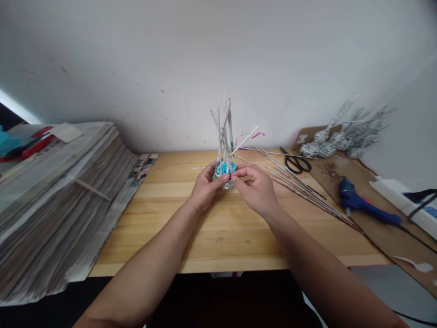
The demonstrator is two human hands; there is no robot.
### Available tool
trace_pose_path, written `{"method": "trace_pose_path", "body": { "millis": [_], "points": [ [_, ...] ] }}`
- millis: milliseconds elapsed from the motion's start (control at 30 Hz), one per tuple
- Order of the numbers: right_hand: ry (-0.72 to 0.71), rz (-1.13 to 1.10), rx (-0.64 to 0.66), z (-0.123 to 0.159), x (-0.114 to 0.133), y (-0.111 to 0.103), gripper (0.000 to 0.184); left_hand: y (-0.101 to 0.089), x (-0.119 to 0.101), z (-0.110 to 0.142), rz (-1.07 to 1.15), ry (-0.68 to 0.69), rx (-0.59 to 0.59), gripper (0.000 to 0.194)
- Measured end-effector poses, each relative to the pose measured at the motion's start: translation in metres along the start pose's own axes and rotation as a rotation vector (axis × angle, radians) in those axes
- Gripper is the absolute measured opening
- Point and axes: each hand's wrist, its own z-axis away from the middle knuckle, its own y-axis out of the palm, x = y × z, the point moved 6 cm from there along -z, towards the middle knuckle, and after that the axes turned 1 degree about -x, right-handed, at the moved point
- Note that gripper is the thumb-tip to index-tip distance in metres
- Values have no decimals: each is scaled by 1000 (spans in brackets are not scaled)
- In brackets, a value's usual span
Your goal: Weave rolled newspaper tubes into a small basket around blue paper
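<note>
A small woven piece of rolled newspaper tubes [225,171], grey and turquoise at its base, stands on the wooden table [218,237] with several tube ends rising from it toward the wall. My left hand [205,187] cups its left side, fingers closed on it. My right hand [256,187] pinches a thin white paper tube [245,139] that slants up to the right from the base.
A tall stack of newspapers [51,191] fills the left side. Loose paper tubes [300,187], black scissors [296,161] and a blue glue gun [362,202] lie to the right. Finished woven pieces [341,136] sit at the back right, and a white power strip [403,200] at the far right.
</note>
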Motion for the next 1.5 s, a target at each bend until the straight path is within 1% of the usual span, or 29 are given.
{"method": "trace_pose_path", "body": {
  "millis": [167,333,533,700,833,967,1067,1133,1233,1300,1333,1400,1433,1500],
  "points": [
    [10,-13,-28,0,-2,1,6,0,0,1,14,-42,-17,74],
    [-18,-51,-12,-1,-3,4,5,-2,-1,1,9,-59,-43,74],
    [17,-86,-15,-9,-10,1,6,-9,-11,0,8,21,-99,63],
    [53,-18,33,-12,-21,1,7,-12,-13,-4,85,52,-122,61],
    [42,48,33,-13,-29,-3,7,-10,-12,-5,112,43,-122,58],
    [41,146,63,-15,-36,-1,7,-10,-11,-5,117,31,-119,57],
    [53,231,67,-17,-37,-4,8,-10,-10,-6,109,28,-90,57],
    [62,270,74,-17,-33,-11,8,-11,-9,-6,101,26,-84,57],
    [83,346,128,-13,-25,-33,11,-10,-7,-6,100,6,-83,57],
    [69,455,134,-7,-22,-61,17,-8,-6,-6,110,-13,-81,59],
    [58,534,121,-3,-23,-80,18,-7,-7,-5,116,-16,-80,61],
    [56,748,19,6,-28,-127,20,-5,-7,-4,134,-22,-83,64],
    [87,863,-55,11,-33,-155,23,-3,-7,-4,139,-28,-81,65],
    [199,1087,-134,25,-45,-207,30,0,-7,-2,148,-41,-76,67]
  ]
}}
